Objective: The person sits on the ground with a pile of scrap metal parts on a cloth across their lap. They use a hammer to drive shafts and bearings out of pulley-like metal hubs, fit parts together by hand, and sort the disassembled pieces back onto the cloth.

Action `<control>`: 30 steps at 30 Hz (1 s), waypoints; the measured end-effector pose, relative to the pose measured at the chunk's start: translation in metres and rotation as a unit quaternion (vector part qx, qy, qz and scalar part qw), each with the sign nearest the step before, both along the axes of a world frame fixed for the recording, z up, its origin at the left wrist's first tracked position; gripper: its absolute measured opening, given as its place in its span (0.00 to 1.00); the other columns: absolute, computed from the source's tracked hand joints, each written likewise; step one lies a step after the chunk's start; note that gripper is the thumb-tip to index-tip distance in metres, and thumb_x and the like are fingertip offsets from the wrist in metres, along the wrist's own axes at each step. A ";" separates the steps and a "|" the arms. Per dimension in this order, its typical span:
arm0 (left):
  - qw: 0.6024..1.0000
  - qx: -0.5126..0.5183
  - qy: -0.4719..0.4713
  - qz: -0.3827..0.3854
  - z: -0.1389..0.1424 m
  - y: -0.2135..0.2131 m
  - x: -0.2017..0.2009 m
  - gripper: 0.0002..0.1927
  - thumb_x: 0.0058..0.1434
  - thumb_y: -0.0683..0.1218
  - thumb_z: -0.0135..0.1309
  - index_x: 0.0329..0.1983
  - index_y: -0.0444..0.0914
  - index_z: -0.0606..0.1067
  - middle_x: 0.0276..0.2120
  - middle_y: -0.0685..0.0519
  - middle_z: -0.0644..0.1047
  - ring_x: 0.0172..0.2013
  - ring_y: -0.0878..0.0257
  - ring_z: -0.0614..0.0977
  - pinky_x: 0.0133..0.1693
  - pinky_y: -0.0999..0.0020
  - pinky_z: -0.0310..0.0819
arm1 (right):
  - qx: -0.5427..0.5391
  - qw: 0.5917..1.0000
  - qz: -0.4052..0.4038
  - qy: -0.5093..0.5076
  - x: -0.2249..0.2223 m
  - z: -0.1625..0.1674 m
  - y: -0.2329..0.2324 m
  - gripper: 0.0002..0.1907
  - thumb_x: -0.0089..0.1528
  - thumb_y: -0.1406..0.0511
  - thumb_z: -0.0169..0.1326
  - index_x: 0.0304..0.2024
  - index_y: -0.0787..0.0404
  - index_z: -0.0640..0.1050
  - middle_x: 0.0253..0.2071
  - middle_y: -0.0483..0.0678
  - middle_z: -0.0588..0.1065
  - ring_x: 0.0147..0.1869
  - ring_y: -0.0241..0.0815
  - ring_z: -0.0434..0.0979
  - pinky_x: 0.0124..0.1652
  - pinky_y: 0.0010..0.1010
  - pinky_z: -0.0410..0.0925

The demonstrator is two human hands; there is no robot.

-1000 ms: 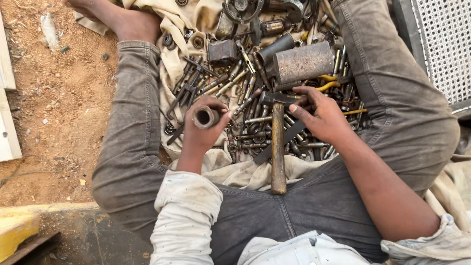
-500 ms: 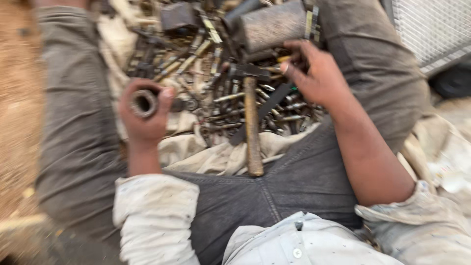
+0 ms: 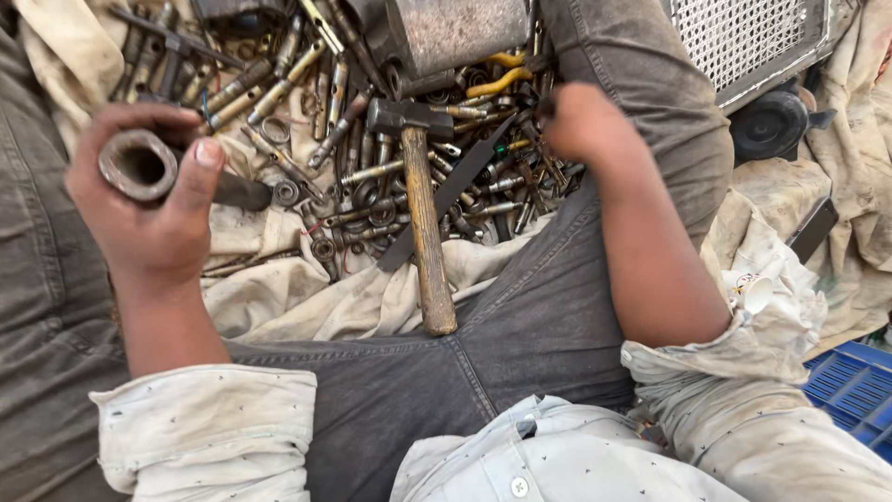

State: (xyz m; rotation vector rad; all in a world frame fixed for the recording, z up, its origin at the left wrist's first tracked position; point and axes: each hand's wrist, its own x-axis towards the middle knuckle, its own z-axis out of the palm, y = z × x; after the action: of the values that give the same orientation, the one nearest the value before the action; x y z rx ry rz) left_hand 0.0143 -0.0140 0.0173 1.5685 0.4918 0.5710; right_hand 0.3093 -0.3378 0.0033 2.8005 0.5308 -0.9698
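My left hand [image 3: 153, 209] grips a thick hollow metal tube [image 3: 139, 167], its open end facing up toward me. My right hand [image 3: 581, 121] reaches down into a pile of rusty bolts, sockets and wrenches [image 3: 372, 167] spread on a dirty cloth between my legs; its fingers are hidden among the pieces, so what they hold cannot be seen. A hammer with a wooden handle [image 3: 423, 223] lies across the pile, its head away from me. A flat dark blade [image 3: 446, 195] rests beside the hammer.
A grey metal block [image 3: 455, 33] sits at the top of the pile. A perforated metal panel [image 3: 743, 37] and a black round part [image 3: 771, 121] lie to the right. A blue plastic crate [image 3: 850, 390] shows at the lower right. My grey trouser legs frame the pile.
The view has moved closer and shifted. My left hand has lifted the tube toward me. My right hand has moved to the pile's right side and curled its fingers in.
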 end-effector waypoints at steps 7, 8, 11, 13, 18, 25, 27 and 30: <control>0.995 0.019 0.082 -0.051 0.006 0.003 0.003 0.13 0.61 0.43 0.66 0.46 0.38 0.75 0.38 0.58 0.77 0.40 0.71 0.80 0.45 0.77 0.76 | -0.150 0.988 -0.026 -0.001 -0.016 -0.033 0.026 0.22 0.60 0.59 0.59 0.52 0.64 0.80 0.57 0.60 0.77 0.60 0.57 0.77 0.56 0.47 0.71; 0.993 0.042 0.084 -0.067 0.007 0.004 0.003 0.13 0.63 0.42 0.66 0.47 0.38 0.76 0.39 0.57 0.78 0.42 0.70 0.80 0.47 0.75 0.76 | -0.135 0.990 -0.017 -0.035 -0.020 -0.034 0.028 0.23 0.59 0.58 0.60 0.52 0.64 0.79 0.56 0.60 0.76 0.58 0.58 0.77 0.54 0.47 0.72; 0.987 0.088 0.097 -0.095 0.010 0.005 0.003 0.12 0.68 0.41 0.69 0.49 0.36 0.77 0.42 0.54 0.79 0.46 0.67 0.81 0.50 0.72 0.76 | -0.109 0.989 0.004 -0.104 -0.031 -0.036 0.036 0.23 0.57 0.59 0.61 0.52 0.64 0.77 0.53 0.61 0.76 0.56 0.58 0.77 0.49 0.47 0.72; 0.986 0.099 0.101 -0.085 0.012 0.005 0.003 0.13 0.70 0.43 0.70 0.50 0.36 0.77 0.44 0.54 0.80 0.45 0.66 0.81 0.49 0.71 0.76 | -0.113 0.986 0.009 -0.121 -0.034 -0.034 0.037 0.19 0.58 0.62 0.60 0.50 0.63 0.79 0.53 0.60 0.76 0.55 0.58 0.78 0.49 0.48 0.73; 0.989 0.032 0.122 -0.078 0.018 0.007 0.001 0.15 0.63 0.45 0.67 0.50 0.40 0.78 0.44 0.55 0.81 0.45 0.68 0.83 0.47 0.73 0.79 | 0.045 0.997 0.025 -0.059 -0.041 0.020 0.032 0.20 0.62 0.56 0.65 0.48 0.65 0.82 0.44 0.63 0.79 0.52 0.62 0.80 0.50 0.49 0.72; 0.966 0.087 0.208 -0.127 0.025 0.007 -0.001 0.19 0.53 0.52 0.73 0.43 0.42 0.80 0.35 0.54 0.83 0.35 0.62 0.84 0.40 0.65 0.78 | 0.599 0.797 0.075 -0.003 -0.117 0.121 0.062 0.21 0.72 0.73 0.58 0.67 0.61 0.72 0.52 0.53 0.79 0.58 0.44 0.83 0.60 0.36 0.80; 0.974 0.047 0.188 -0.120 0.026 0.007 -0.001 0.18 0.55 0.51 0.71 0.44 0.41 0.79 0.35 0.54 0.83 0.35 0.62 0.84 0.39 0.65 0.78 | 0.676 0.723 0.142 -0.008 -0.134 0.133 0.087 0.17 0.72 0.71 0.58 0.63 0.58 0.74 0.51 0.52 0.79 0.55 0.43 0.84 0.58 0.36 0.81; 0.975 0.038 0.187 -0.117 0.028 0.006 -0.002 0.18 0.55 0.50 0.71 0.45 0.41 0.79 0.36 0.54 0.83 0.35 0.63 0.83 0.39 0.65 0.77 | 0.715 0.656 0.243 -0.006 -0.155 0.137 0.128 0.14 0.70 0.69 0.58 0.58 0.56 0.75 0.51 0.52 0.79 0.54 0.45 0.84 0.55 0.38 0.80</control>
State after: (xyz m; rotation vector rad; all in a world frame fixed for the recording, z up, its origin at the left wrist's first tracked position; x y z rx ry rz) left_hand 0.0125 -0.0082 0.0449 1.7869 0.5605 0.1137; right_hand 0.1546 -0.2094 0.1407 3.1334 2.9061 -0.3231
